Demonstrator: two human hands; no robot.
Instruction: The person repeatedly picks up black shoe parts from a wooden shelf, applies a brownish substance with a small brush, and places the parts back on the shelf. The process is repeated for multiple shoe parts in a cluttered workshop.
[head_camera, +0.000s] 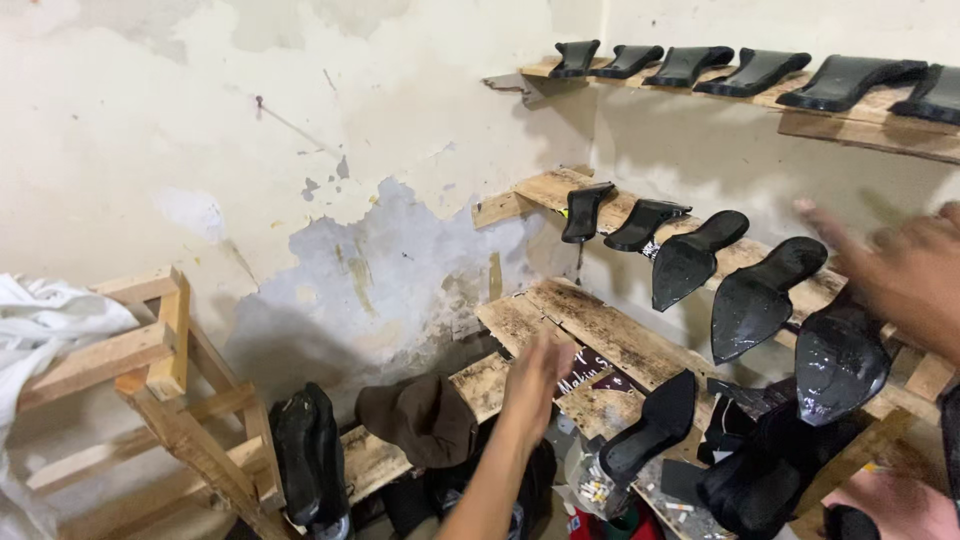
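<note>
Black shoe soles filled the rough wooden shelves in the corner of the peeling plaster wall. Six lay in a row along the top shelf (850, 115), toes pointing out over its front edge. On the middle shelf (545, 190), five more leaned over the front edge, glossy undersides facing out. The right hand (905, 275) was blurred at the right end of that shelf, fingers spread, with one finger stretched toward the wall; it hovered just above the rightmost sole (840, 360) and held nothing, though whether it touched the sole I could not tell. Beside that one sat the pointed sole (760, 300), then another sole (690, 260) further toward the corner.

The left hand (535, 375) reached over the lower shelf (600, 330), near its front edge, fingers loosely together and blurred; its grip was empty as far as the view showed. Just to its right, a black heeled sole (650, 425) stood tilted against the lower shelf's edge, with a bag of small white bits (590, 485) below it. A brown cap (420, 420) rested on the low plank near the corner, and a black shoe (310, 460) stood beside it. A wooden frame (160, 380) with white cloth (40, 320) draped on it stood at the left.
</note>
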